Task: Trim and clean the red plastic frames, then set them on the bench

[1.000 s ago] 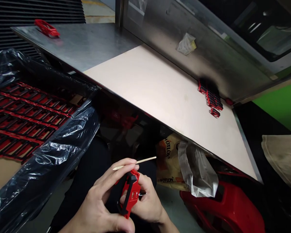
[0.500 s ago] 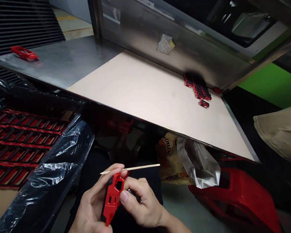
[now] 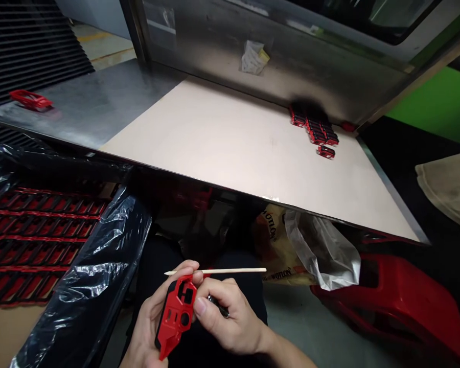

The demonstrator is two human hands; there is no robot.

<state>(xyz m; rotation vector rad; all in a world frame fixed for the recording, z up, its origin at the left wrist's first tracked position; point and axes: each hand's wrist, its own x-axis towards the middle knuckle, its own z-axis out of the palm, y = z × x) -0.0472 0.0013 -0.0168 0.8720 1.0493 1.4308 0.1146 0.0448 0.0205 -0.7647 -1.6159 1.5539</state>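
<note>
Steel work surface (image 3: 80, 107) with pale beige board (image 3: 214, 138) laid over it, one red moulded piece (image 3: 30, 99) on the bare steel and a cluster of small red-and-black parts (image 3: 314, 130) at the board's far edge. Below, left: black plastic sheeting (image 3: 88, 266) beside rows of red-and-black parts (image 3: 34, 240). Below, right: large glossy red shell (image 3: 391, 301), grey-white plastic bag (image 3: 322, 250). Red-and-black plastic part (image 3: 176, 314), held in front of the person's lap, is clasped by the left hand (image 3: 149, 317), whose fingertips also pinch a thin wooden stick (image 3: 230, 271), now level rather than slanted. Right hand (image 3: 230, 317) is closed on a small dark object (image 3: 218, 306), thumb against the part.
</note>
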